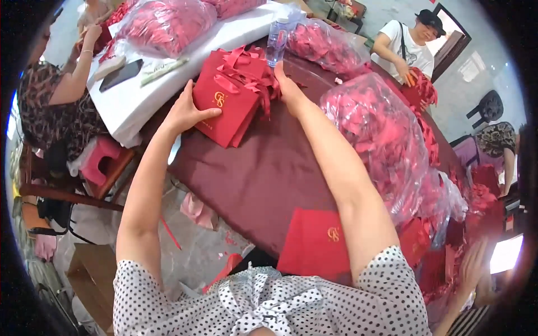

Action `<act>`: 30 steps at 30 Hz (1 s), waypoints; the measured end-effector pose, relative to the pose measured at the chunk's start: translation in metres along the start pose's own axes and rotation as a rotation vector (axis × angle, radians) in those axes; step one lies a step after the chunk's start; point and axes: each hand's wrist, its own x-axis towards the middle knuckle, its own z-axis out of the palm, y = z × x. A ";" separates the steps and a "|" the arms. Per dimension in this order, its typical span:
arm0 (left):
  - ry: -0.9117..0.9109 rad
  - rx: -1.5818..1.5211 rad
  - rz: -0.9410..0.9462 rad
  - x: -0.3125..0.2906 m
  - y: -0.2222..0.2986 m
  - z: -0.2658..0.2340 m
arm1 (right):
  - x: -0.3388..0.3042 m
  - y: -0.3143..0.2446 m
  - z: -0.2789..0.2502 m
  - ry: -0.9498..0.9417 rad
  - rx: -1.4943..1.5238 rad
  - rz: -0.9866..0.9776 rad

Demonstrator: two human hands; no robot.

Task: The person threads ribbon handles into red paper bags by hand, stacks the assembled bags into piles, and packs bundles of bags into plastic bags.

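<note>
At least two red bags (pixel 232 107) lie at eleven o'clock on the worktop (pixel 246 182), long axis slanting one-to-seven, the left hand (pixel 186 113) nearer, fingers spread at their nine-o'clock edge, the right hand (pixel 292 96) (grip impossible to tell) at two, beside the ribbons (pixel 246 75).

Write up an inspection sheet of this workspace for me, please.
Surface: maroon tablecloth, wrinkled.
Job's things: grouped red gift bags with red ribbons, gold emblem on the front; another red gift bag at the near edge.
Clutter: clear plastic sacks of red ribbon-like pieces; clear bottle beyond the gift bags; black phone on a white surface.
Hands: left hand at the bags' left side, thumb across the front; right hand beside the ribbons, contact unclear.
Cables: nothing seen.
Surroundings: pink stool, cardboard box; co-workers nearby.
</note>
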 end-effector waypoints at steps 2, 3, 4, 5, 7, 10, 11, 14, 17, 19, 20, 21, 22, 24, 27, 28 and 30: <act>-0.019 0.063 -0.076 0.021 0.012 0.005 | 0.077 0.022 -0.006 0.101 0.329 0.053; -0.011 0.107 -0.082 0.025 0.001 -0.001 | 0.096 0.011 0.008 0.067 0.398 0.114; -0.072 -0.091 -0.103 0.029 -0.007 -0.004 | 0.108 0.005 0.019 0.175 0.236 0.185; -0.134 -0.291 -0.119 0.032 -0.013 -0.004 | 0.117 0.002 0.024 0.180 0.185 0.219; -0.218 -0.499 -0.304 0.040 -0.016 -0.022 | 0.133 -0.006 0.044 0.151 0.144 0.273; -0.252 -0.632 -0.443 0.057 -0.007 -0.032 | 0.122 -0.025 0.052 0.119 0.394 0.088; -0.293 -0.621 -0.430 0.068 -0.001 -0.027 | 0.157 -0.002 0.052 0.082 0.594 -0.023; -0.284 -0.609 -0.410 0.103 -0.014 -0.003 | 0.186 0.027 0.036 0.037 0.805 -0.180; -0.267 -0.591 -0.328 0.103 -0.015 0.008 | 0.177 0.023 0.042 -0.022 0.854 -0.316; -0.193 -0.622 -0.297 0.092 -0.019 0.007 | 0.167 0.009 0.046 0.052 0.810 -0.360; -0.284 -0.797 -0.305 0.101 -0.063 0.008 | 0.164 0.004 0.055 0.103 0.767 -0.357; -0.284 -0.802 -0.136 0.103 -0.070 0.003 | 0.156 -0.003 0.051 0.169 0.711 -0.377; -0.439 -0.886 -0.108 0.092 0.040 0.079 | 0.143 0.006 0.047 0.309 0.816 -0.454; -0.377 -0.790 -0.095 0.080 0.038 0.023 | 0.116 -0.075 0.096 0.124 0.925 -0.342; -0.463 -0.818 0.055 0.037 0.139 0.087 | 0.105 -0.019 0.049 0.406 0.630 -0.218; -0.419 -0.787 0.072 0.025 0.139 0.087 | 0.101 -0.022 0.042 0.406 0.626 -0.226; -0.366 -0.729 0.136 0.029 0.121 0.079 | 0.087 -0.029 0.018 0.282 0.375 -0.185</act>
